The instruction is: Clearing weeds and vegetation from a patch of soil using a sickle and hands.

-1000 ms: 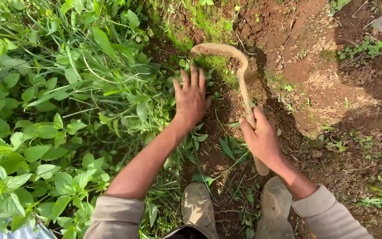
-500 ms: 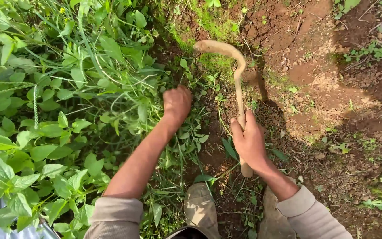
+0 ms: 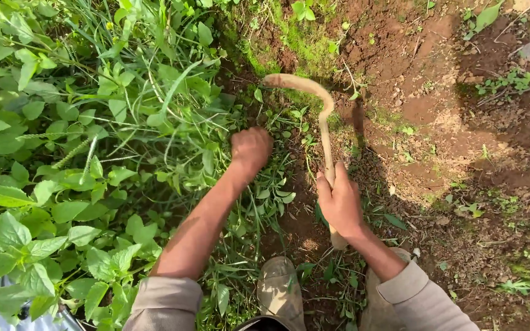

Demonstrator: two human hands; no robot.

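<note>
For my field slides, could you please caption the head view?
Left hand fisted in green weeds while right hand grips a curved sickle over bare soil.

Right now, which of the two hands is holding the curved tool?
The right hand, gripping the sickle by its handle; the left hand is a fist in the green weeds.

Your left hand point(image 3: 251, 149) is balled into a fist among the weeds point(image 3: 154, 122), so whatever stems it grips are hidden inside it. Your right hand point(image 3: 340, 202) covers the middle of the sickle point(image 3: 314, 101) handle (only its butt shows below the wrist). Both shoes point(image 3: 280, 288) are cut off at the bottom edge.
</note>
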